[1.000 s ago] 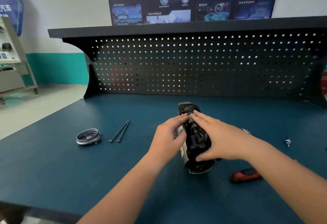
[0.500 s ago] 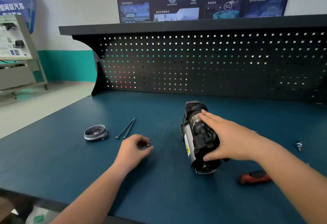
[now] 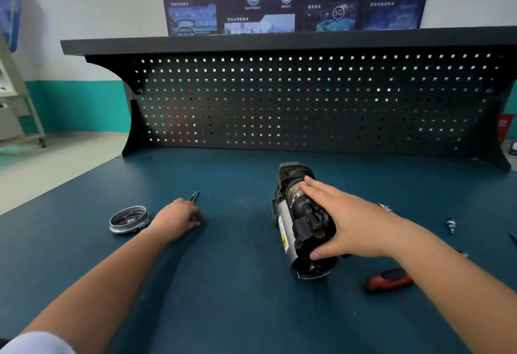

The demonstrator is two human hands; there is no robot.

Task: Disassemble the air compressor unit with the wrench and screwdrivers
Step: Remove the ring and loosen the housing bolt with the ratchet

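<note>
While the head view shows the air compressor unit [image 3: 303, 222] lying on its side near the middle of the table [image 3: 237, 311], its body is rounded, so nothing but the right hand [image 3: 347, 222] appears to stop it rolling. That hand lies open across the top of it, fingers fairly straight toward the far end and thumb against the near end. I judge this to be a steadying press, not a firm grip, and if the hand lifts carelessly the unit could turn over or slide toward the table's near edge.

The left hand [image 3: 176, 218] rests well to the left, its fingers bent down onto the table over the long bolts [image 3: 194, 196], of which only the far tips show. Whether it pinches a small part or holds nothing, I cannot tell; the fingertips are hidden behind the back of the hand. A small piece let go here could roll away, and a clumsy withdrawal could knock the bolts or the metal ring cap [image 3: 128, 219] just beside the wrist.

On the right, the red-handled screwdriver [image 3: 389, 283] lies close under the right forearm, and a small fitting [image 3: 450, 225] sits loose beyond it. A sweep of that arm could push either one off the table.
</note>
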